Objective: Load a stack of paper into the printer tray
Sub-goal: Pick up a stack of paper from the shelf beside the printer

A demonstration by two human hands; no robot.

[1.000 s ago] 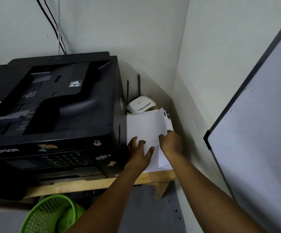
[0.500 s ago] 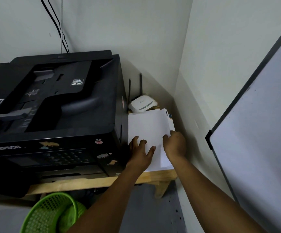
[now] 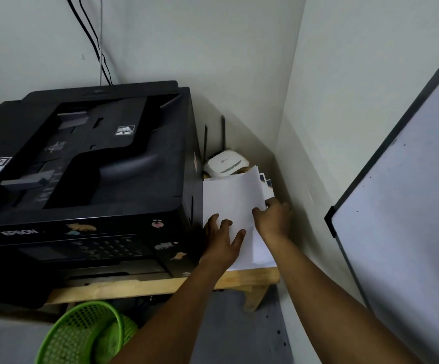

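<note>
Paper stack is located on the wooden table, in the gap between the right side of the printer and the corner wall, just in front of a white router.

Left hand is laid flat on the near left part of the top sheets, fingers spread and extended, nothing enclosed; it is judged to be pressing the pile down. Right hand is set at the right edge of the stack, fingers curled over that edge. Whether sheets are actually pinched between thumb and fingers cannot be told, as the fingertips are hidden behind the hand.

Change over the last second: the right hand is seen further along the right edge, toward the wall, than before; the left hand is held in nearly the same spot. The far right corner of the upper sheets is seen slightly raised and fanned, with printed sheets exposed beneath.

Interpretation: a portion of the pile is judged to be in the course of separation for lifting. Stack not yet lifted. The printer's front tray appears closed or only slightly out; it is too dark for certainty. Loading is judged not yet begun.
</note>
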